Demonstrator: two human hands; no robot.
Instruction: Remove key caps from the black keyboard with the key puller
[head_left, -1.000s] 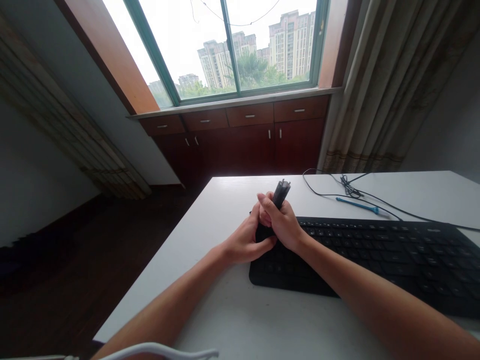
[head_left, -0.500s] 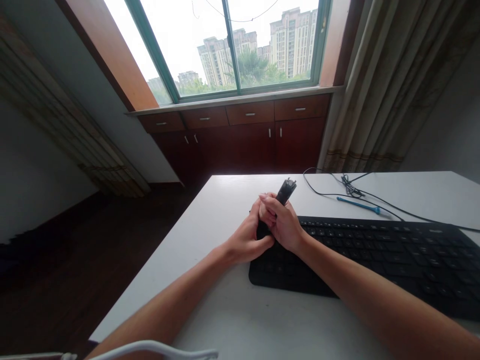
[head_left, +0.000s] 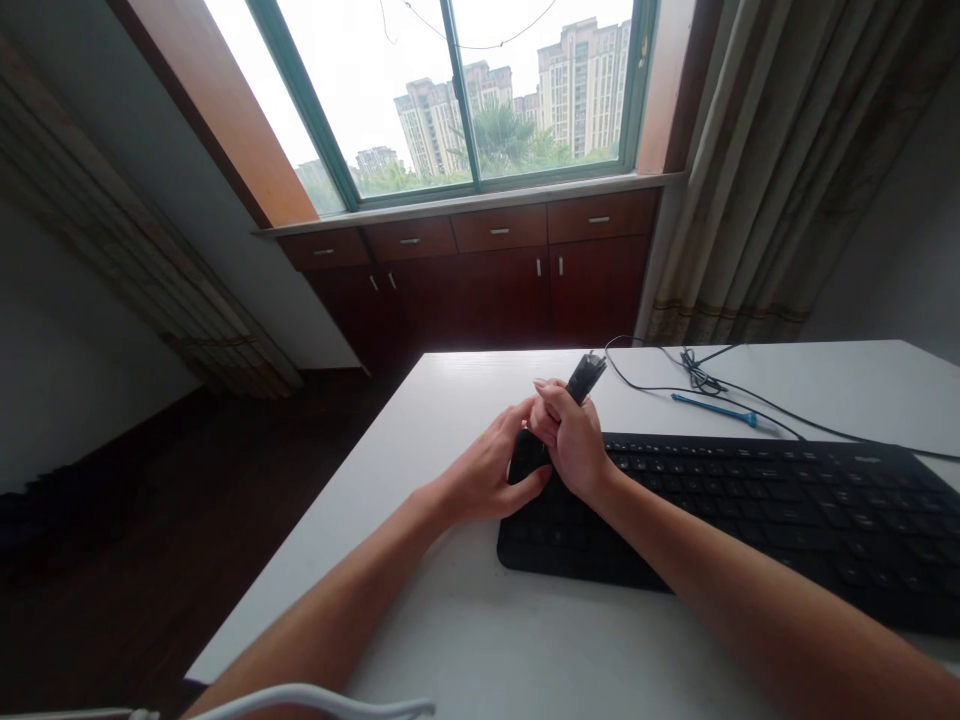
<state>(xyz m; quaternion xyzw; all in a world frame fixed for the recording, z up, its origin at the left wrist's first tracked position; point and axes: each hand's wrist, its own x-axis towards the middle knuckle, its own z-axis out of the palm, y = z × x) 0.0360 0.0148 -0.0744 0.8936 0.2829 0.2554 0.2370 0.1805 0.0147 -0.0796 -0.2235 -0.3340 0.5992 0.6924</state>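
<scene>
Dark tool (head_left: pixel 583 378), possibly a key puller, slants up from the clenched right hand (head_left: pixel 571 440); left hand (head_left: pixel 491 475) cups its base.

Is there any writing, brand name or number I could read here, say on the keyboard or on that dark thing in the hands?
None can be read.
Black keyboard: key legends and a pale mark near its far right edge are too small and blurred.
Dark tool held by the right hand, with the left hand at its lower end: no lettering shows.
</scene>
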